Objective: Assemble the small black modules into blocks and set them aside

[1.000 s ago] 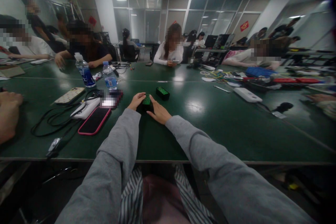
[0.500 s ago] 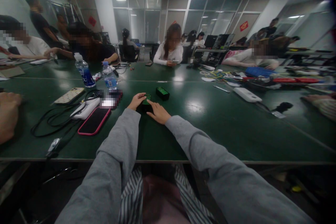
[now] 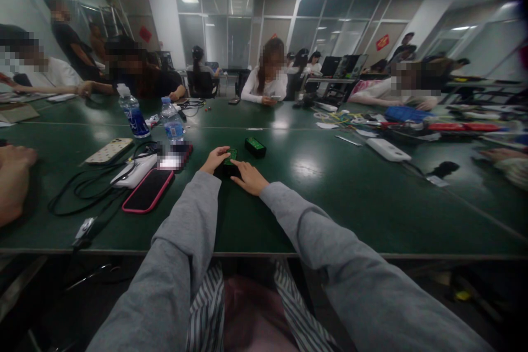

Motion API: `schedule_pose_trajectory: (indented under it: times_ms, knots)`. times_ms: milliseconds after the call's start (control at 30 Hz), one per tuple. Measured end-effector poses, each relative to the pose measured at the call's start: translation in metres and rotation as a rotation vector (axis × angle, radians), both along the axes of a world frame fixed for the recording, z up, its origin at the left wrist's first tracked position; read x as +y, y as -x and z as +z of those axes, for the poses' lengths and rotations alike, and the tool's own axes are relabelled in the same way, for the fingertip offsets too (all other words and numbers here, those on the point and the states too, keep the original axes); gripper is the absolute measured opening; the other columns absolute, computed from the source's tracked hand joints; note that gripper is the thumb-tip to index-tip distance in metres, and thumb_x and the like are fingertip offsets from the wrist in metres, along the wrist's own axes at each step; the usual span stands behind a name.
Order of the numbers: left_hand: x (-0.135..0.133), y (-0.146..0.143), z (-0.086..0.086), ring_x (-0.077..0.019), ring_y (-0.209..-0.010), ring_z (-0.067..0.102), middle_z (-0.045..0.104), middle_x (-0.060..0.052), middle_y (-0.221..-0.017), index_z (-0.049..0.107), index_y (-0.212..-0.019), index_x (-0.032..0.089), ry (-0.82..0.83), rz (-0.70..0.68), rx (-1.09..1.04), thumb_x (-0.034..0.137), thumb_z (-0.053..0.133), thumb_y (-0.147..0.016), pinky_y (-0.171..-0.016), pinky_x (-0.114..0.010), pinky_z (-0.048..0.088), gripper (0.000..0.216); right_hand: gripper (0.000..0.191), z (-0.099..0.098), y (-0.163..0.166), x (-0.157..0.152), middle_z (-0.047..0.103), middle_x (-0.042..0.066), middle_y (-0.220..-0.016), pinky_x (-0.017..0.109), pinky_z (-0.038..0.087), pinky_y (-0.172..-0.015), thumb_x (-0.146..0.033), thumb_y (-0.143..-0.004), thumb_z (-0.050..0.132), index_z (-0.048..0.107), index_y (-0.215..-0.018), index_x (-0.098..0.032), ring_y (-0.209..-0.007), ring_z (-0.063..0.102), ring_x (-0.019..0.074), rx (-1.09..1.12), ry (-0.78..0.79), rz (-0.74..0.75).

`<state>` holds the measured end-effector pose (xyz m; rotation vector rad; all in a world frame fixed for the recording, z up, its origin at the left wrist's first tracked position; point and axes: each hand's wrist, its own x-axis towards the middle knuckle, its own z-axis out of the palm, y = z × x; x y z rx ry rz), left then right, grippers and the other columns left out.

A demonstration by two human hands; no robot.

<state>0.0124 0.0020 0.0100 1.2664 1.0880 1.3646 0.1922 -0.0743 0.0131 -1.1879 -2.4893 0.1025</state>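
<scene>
Between my hands, on the green table (image 3: 264,214), sits a small black box with a green circuit board (image 3: 232,155) showing in its top. My left hand (image 3: 213,160) grips the box from the left, its thumb and fingers at the board's edge. From the right, my right hand (image 3: 249,176) holds the near corner, with the index finger on the top edge and the thumb lower down. My hands cover much of the box's sides. A second, similar black box with a green board (image 3: 256,146) lies just beyond, to the right, touched by neither hand.
Left of me lie a pink-edged phone (image 3: 149,191), a white power bank (image 3: 136,169) with black cables and a patterned phone case (image 3: 109,151). Two water bottles (image 3: 173,121) stand behind. Rightward are a white power strip (image 3: 388,149) and tangled wires (image 3: 346,115). Other people sit around.
My hands and both boxes stay almost where they were. At the far left, another person's hand has shifted slightly.
</scene>
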Motion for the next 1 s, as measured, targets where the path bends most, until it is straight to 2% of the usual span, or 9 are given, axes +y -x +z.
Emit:
schedule_pose_trajectory:
  times_ms: [333,567,767,1000]
  knots:
    - [0.0057,0.0012,-0.0053,-0.0217,-0.108,0.06,0.068,-0.009,-0.106,0.068,-0.096,0.014,-0.013,-0.003,-0.016,0.016,0.073,-0.065,-0.103,-0.04,0.041,0.032,0.06,-0.0026,-0.0003,0.0027,0.051,0.015,-0.13,0.044,0.044,-0.096,-0.042,-0.095,0.046,0.028,-0.146,-0.017,-0.117,0.048,0.0252,0.014,-0.009,0.012]
    - [0.0018,-0.0004,0.0001,-0.0205,-0.105,0.061,0.069,-0.007,-0.1,0.069,-0.093,0.015,0.028,0.016,-0.052,0.016,0.068,-0.07,-0.101,-0.039,0.042,0.022,0.061,-0.001,-0.0006,0.0014,0.051,0.014,-0.129,0.043,0.044,-0.095,-0.041,-0.094,0.047,0.028,-0.147,-0.017,-0.115,0.048,0.0251,0.015,-0.008,0.011]
    - [-0.0013,-0.0012,0.0027,-0.0211,-0.109,0.06,0.069,-0.008,-0.102,0.069,-0.093,0.015,0.041,0.016,-0.065,0.016,0.069,-0.07,-0.103,-0.04,0.041,0.023,0.06,-0.0022,-0.0012,0.0021,0.052,0.013,-0.127,0.043,0.044,-0.094,-0.043,-0.095,0.045,0.027,-0.148,-0.019,-0.114,0.049,0.0249,0.004,-0.016,0.003]
    - [0.001,0.0,0.0002,-0.0198,-0.103,0.062,0.069,-0.007,-0.101,0.069,-0.093,0.016,0.052,0.01,-0.073,0.019,0.066,-0.073,-0.101,-0.038,0.043,0.021,0.059,-0.0006,-0.0005,0.0032,0.053,0.013,-0.127,0.042,0.044,-0.094,-0.043,-0.096,0.043,0.028,-0.147,-0.019,-0.115,0.049,0.0244,0.002,-0.027,-0.014]
